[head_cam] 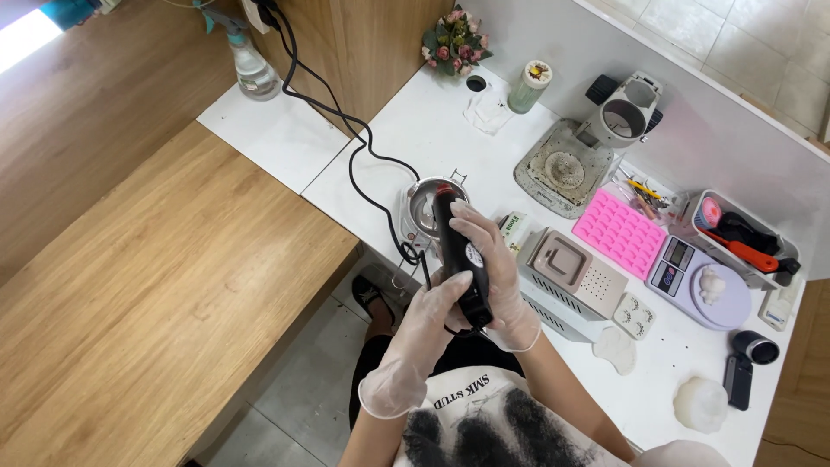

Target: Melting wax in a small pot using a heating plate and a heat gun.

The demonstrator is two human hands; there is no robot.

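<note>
Here both gloved hands, left [430, 322] and right [488, 264], grip the black tool [456, 255]; its cord [372, 151] could snag the pot [430, 205] and tip it.

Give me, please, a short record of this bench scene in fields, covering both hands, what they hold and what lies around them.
left hand: gloved, gripping the lower end of the black corded tool
right hand: gloved, wrapped around the tool's body
tool tip: over the small metal pot
cord: black, runs up to a wall socket
surface: white table
right of the hands: beige box device, pink silicone mould, purple scale
far edge: spray bottle, flower bunch
</note>
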